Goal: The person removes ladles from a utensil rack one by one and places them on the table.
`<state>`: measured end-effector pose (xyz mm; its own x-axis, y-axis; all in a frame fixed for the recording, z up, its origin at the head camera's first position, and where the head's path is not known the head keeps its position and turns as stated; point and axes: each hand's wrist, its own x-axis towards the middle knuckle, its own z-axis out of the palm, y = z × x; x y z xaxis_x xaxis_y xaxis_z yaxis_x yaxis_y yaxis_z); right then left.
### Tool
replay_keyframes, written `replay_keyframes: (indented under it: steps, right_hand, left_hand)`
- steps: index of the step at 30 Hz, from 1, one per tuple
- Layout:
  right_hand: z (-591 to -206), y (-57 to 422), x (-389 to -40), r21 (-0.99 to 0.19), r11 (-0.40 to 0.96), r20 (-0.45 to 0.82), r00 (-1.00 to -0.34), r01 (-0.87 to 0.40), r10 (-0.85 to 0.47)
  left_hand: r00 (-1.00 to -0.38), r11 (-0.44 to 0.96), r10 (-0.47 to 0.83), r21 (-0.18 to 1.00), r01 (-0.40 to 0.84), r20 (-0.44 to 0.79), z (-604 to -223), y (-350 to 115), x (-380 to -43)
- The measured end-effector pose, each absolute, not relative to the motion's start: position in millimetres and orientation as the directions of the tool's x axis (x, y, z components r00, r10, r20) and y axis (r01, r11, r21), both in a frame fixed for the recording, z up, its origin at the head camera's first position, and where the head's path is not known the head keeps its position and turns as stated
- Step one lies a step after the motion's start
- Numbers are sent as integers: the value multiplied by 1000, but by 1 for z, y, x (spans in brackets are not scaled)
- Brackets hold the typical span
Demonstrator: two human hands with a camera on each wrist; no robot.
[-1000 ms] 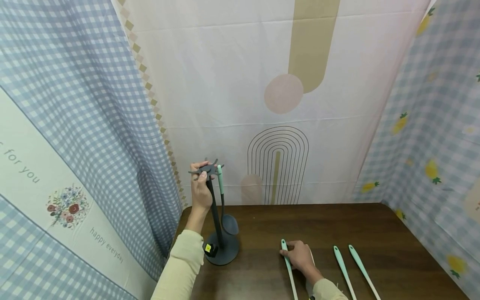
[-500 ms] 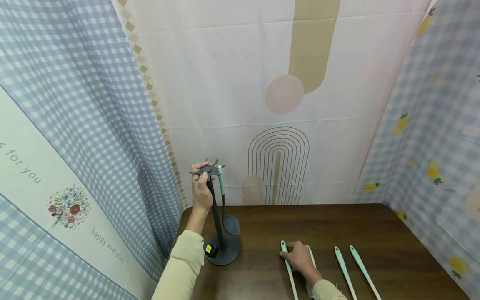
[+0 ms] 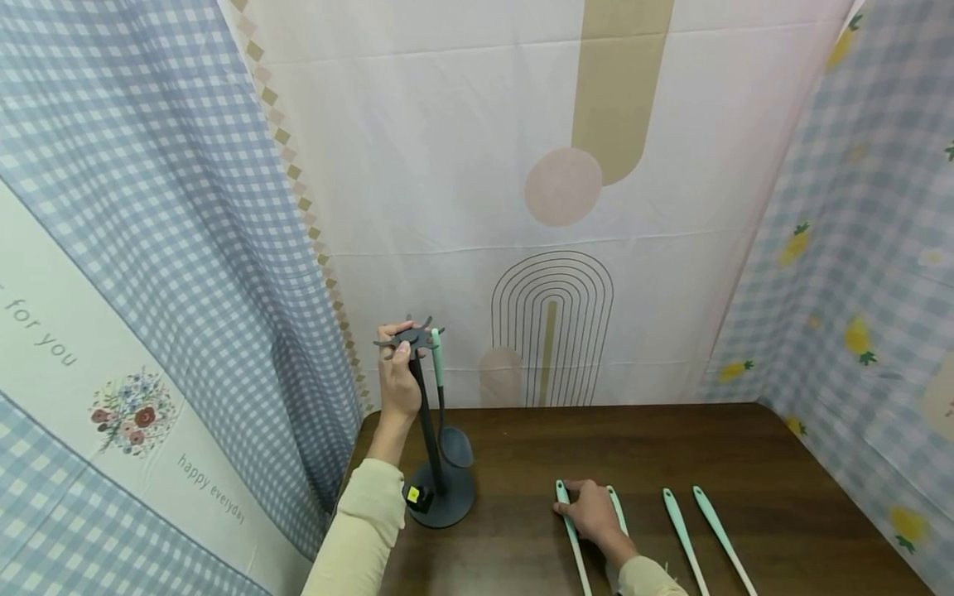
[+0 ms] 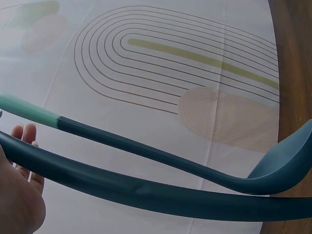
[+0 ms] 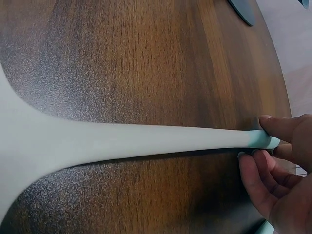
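Observation:
My left hand (image 3: 398, 377) grips the hooked top (image 3: 412, 338) of a dark utensil stand, whose round base (image 3: 444, 505) is on the table. A ladle (image 3: 440, 389) with a mint-green handle hangs from one hook; in the left wrist view its dark bowl (image 4: 282, 165) lies beside the pole (image 4: 146, 195). On the table, my right hand (image 3: 596, 513) pinches the mint-green handle (image 3: 561, 497) of a pale utensil (image 5: 146, 139) between thumb and fingers. Its shaft widens at the left of the right wrist view, and its head is cut off there.
Another mint-green handle (image 3: 617, 505) lies just right of my right hand. Farther right are two more utensils, a nearer handle (image 3: 675, 509) and an outer handle (image 3: 708, 509). The brown table (image 3: 581, 439) ends at a patterned cloth backdrop (image 3: 417, 207).
My right hand and the pinched handle's end have shifted slightly left and toward me, showing more of the handle beside them. My left hand stays on the stand's top.

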<state>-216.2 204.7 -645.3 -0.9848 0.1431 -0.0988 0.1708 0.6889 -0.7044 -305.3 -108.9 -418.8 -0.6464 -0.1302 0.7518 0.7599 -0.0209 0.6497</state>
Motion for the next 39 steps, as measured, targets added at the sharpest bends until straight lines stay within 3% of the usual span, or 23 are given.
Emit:
replay_keyframes:
  steps: [19, 30, 39]
  right_hand:
    - [-643, 201, -210, -682, 706, -110, -982, 189, 156]
    - [-643, 205, -214, -575, 808, -52, -991, 132, 125]
    - [-623, 209, -208, -609, 785, -49, -993, 111, 103]
  left_hand:
    - [-649, -1, -122, 654, 756, 751, -422, -110, -307]
    - [-643, -23, -128, 646, 763, 755, -420, -107, -305]
    - [-653, -25, -121, 655, 755, 748, -420, -110, -306]
